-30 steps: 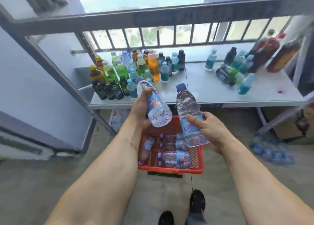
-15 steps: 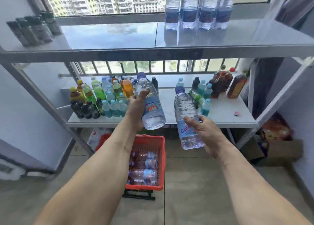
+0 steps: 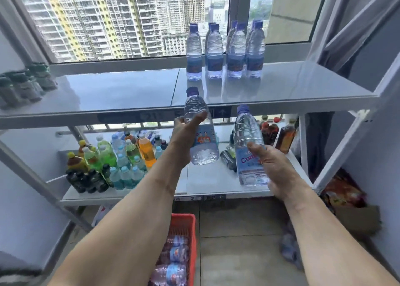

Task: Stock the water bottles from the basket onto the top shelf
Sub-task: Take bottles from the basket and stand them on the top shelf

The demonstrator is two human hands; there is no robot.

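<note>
My left hand [image 3: 184,134] grips a clear water bottle [image 3: 202,149] with a purple cap, its top level with the front edge of the top shelf [image 3: 129,91]. My right hand [image 3: 275,169] holds a second water bottle [image 3: 246,134] upright, a little lower and to the right. Several water bottles [image 3: 225,52] stand in a cluster at the back of the top shelf, right of centre. The red basket [image 3: 184,220] sits on the floor below between my arms, with more water bottles [image 3: 173,253] lying in it.
The lower shelf [image 3: 216,182] carries many coloured drink bottles [image 3: 112,156] on the left and dark bottles [image 3: 279,134] on the right. Dark-capped bottles [image 3: 23,84] stand at the top shelf's left end. A cardboard box [image 3: 355,216] and plastic wrap lie on the floor, right.
Both hands have risen with their bottles from above the basket up to the height of the top shelf's edge. My view has tilted upward, bringing the top shelf fully into sight.
</note>
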